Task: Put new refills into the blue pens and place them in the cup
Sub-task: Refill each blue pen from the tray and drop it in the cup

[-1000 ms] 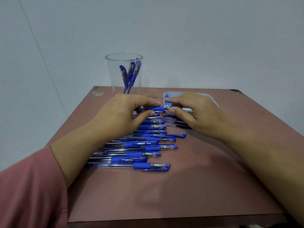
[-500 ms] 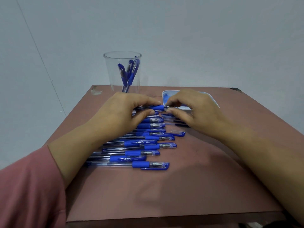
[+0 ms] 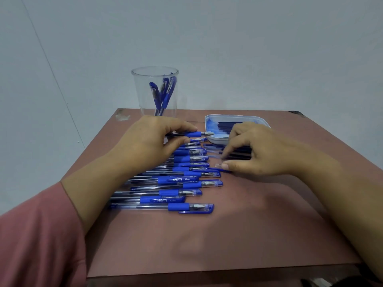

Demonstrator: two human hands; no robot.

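My left hand [image 3: 149, 139] grips a blue pen [image 3: 192, 134] by its barrel, its bare metal tip pointing right toward the white tray [image 3: 238, 116]. My right hand [image 3: 259, 152] hovers low over the table to the right of the pen row, thumb and index finger curled toward each other. A pale translucent cap [image 3: 214, 156] lies at the index fingertip; whether the fingers hold it is unclear. A blue cap [image 3: 217, 170] lies under the thumb. Several capped blue pens [image 3: 180, 180] lie in a row. The clear cup [image 3: 143, 96] at the back holds a few pens [image 3: 163, 94].
The white tray holds dark refills [image 3: 226, 127]. More dark refills [image 3: 240, 151] lie loose on the brown table [image 3: 228, 235] under my right hand. A grey wall stands right behind the table, and the table's front edge is near me.
My right hand left the pen's tip end and dropped down-right to the table. The held pen's tip is now uncovered. My left hand has stayed put.
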